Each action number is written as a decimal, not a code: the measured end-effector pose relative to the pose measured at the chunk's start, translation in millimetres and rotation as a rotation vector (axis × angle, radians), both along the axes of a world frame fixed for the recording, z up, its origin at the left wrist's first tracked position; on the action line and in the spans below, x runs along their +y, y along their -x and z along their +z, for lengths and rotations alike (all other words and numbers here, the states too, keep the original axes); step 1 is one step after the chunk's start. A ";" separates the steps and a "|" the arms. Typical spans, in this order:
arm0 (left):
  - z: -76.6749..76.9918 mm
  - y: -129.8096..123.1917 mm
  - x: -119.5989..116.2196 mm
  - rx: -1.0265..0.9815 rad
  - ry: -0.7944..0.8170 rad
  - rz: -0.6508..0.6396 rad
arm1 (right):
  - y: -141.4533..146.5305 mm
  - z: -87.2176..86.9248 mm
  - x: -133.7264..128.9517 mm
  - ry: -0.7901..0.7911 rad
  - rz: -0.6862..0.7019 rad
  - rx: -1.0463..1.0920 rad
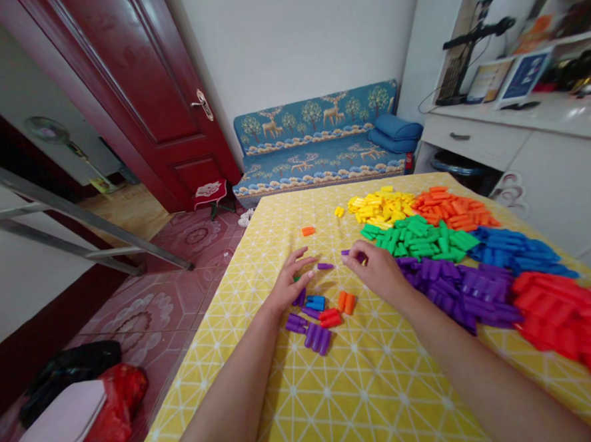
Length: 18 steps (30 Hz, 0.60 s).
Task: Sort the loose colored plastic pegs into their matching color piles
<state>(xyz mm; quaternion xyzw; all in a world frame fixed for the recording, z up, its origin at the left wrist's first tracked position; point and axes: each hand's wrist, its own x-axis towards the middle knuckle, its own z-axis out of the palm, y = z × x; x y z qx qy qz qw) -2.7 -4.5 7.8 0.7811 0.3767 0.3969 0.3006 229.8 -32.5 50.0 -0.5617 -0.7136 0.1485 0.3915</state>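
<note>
Purple, tube-shaped plastic piece [345,252] sits clamped in the grip of the right hand [376,267], left of the large purple plastic heap [463,291]. It should be light, stiff, slightly slick and hard to break; its long sides look best to hold. Fingers hide most of it. The left hand [290,283], digits spread apart, partly covers a small green plastic piece [296,279], its shape unclear.
</note>
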 end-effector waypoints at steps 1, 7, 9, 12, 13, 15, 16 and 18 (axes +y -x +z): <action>1.1 -0.2 0.1 0.056 -0.012 -0.016 | -11.8 5.1 3.9 0.013 -0.086 -0.044; -1.2 -3.3 1.5 0.264 -0.071 -0.096 | -81.7 17.0 19.1 0.159 -0.365 -0.418; -2.9 -3.9 2.2 0.313 -0.085 -0.098 | -94.4 17.1 19.7 0.245 -0.353 -0.477; -3.1 -4.6 2.6 0.361 -0.097 -0.091 | -99.9 18.4 18.1 0.364 -0.346 -0.489; -2.6 -5.0 2.5 0.362 -0.103 -0.096 | -98.4 19.1 17.4 0.368 -0.347 -0.486; -1.1 -6.0 2.0 0.336 -0.112 -0.114 | -90.1 19.6 16.4 0.295 -0.347 -0.470; -0.3 -6.5 1.4 0.307 -0.110 -0.119 | -83.2 19.0 15.9 0.233 -0.334 -0.450; 1.4 -7.1 -0.2 0.222 -0.086 -0.120 | -63.5 14.7 14.6 0.122 -0.258 -0.373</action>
